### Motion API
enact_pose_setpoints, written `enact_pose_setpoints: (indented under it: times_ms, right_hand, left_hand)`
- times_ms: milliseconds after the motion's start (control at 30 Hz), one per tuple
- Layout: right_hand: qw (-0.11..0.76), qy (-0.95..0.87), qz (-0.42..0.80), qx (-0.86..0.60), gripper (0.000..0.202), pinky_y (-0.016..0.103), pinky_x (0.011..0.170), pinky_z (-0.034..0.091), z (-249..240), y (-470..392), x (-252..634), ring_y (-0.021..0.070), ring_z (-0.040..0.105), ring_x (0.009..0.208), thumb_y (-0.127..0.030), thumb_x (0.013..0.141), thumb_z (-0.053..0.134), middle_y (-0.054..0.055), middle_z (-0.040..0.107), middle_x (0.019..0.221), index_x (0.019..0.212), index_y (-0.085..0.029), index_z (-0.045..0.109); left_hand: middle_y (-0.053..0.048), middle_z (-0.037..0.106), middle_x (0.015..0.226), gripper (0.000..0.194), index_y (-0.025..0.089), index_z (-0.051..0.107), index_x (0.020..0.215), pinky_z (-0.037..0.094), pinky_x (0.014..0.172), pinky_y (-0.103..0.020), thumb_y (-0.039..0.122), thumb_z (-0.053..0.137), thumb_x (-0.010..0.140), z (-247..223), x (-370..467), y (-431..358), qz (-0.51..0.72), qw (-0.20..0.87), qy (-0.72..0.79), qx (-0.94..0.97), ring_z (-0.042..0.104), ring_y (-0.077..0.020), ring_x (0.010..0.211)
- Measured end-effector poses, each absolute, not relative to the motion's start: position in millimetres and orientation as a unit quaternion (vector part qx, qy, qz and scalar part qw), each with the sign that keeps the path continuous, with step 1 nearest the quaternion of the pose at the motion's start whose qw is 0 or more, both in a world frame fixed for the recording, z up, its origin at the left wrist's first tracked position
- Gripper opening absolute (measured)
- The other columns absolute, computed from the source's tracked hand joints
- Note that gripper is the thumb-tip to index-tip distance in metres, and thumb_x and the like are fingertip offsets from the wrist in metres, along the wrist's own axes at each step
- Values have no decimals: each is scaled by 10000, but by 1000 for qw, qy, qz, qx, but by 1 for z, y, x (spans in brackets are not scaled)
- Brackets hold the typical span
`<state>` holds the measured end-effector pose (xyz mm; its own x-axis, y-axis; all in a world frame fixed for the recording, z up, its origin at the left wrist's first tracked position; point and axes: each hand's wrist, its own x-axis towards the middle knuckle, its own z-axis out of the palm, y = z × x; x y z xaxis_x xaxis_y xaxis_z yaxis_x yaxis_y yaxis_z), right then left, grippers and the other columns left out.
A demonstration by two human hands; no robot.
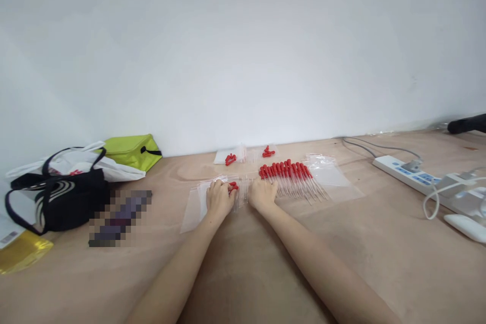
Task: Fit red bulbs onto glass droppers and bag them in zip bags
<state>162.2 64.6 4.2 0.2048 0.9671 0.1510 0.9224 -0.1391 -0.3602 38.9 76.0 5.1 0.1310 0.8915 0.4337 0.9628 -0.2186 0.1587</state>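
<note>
My left hand [219, 199] rests over clear zip bags [192, 205], its fingers curled in against a few red rubber bulbs [233, 187]. Just right of it, my right hand [261, 192] is closed with the fingertips pointing down, beside thin glass tubes [243, 190]. What lies inside its grip is hidden. Droppers [288, 172] with red bulbs and clear stems lie side by side in a row to the right of that hand. Behind my hands are two small groups of loose red bulbs [230, 159], with more clear tubes [252, 154] between them.
An empty-looking clear zip bag [334, 174] lies right of the droppers. Farther right are a white power strip [402, 172] with cables and a white charger [465, 227]. At left stand a black bag [72, 202], a lime-green bag [131, 151] and a blurred-out dark object [120, 218].
</note>
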Motion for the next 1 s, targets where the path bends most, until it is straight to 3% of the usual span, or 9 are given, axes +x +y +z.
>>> enact_pose_setpoints:
  times_ms: [167,300,467,600,733,867,1000]
  right_hand:
    - [181,-661,41,-727,253,355,743,263,5,50,173,254,560,852,-87,763,390,178,630,875,943,-76,568]
    - [195,-714,-42,-671,330,359,718,286,-8,21,211,265,497,867,-79,741,392,166,582,937,1031,-88,549]
    - [303,-762,-104,-563,344,325,687,325,-36,-14,263,207,469,785,-51,752,358,110,534,869,1031,-117,549]
    - [362,-772,-79,-516,299,311,686,337,-41,-24,273,177,474,769,-64,794,337,84,518,847,997,-134,545]
    - [369,-789,-32,-491,221,311,693,332,-33,-27,262,159,477,736,-148,841,370,56,523,788,934,-167,570]
    - [356,-815,1,-457,223,309,710,321,-28,-31,255,147,484,746,-149,848,380,53,547,809,938,-182,581]
    - [352,-824,23,-444,218,315,725,305,-26,-33,255,137,485,739,-149,844,398,46,564,805,944,-187,588]
  left_hand:
    - [-65,569,793,64,174,582,710,404,742,-335,194,545,758,12,38,48,-275,65,-558,-780,524,-233,829]
    - [-26,548,717,102,180,521,720,426,656,-282,215,477,805,4,35,4,-310,-51,-458,-832,532,-176,710]
    - [-17,546,740,45,176,539,761,433,612,-267,220,527,760,-9,34,-27,-279,-144,-458,-832,531,-158,668]
    - [-45,533,882,231,193,584,969,439,735,-305,207,554,740,-3,38,-22,-256,-183,-417,-853,532,-182,820]
    - [-29,527,784,133,191,633,840,434,667,-267,211,519,775,0,44,-16,-258,-226,-395,-853,529,-161,751]
    - [-4,551,726,75,175,553,828,424,600,-231,217,516,777,-5,45,-17,-337,-315,-405,-790,519,-126,646]
    - [0,548,732,75,172,484,774,439,616,-226,204,542,738,-10,45,-17,-378,-412,-405,-724,544,-123,667]
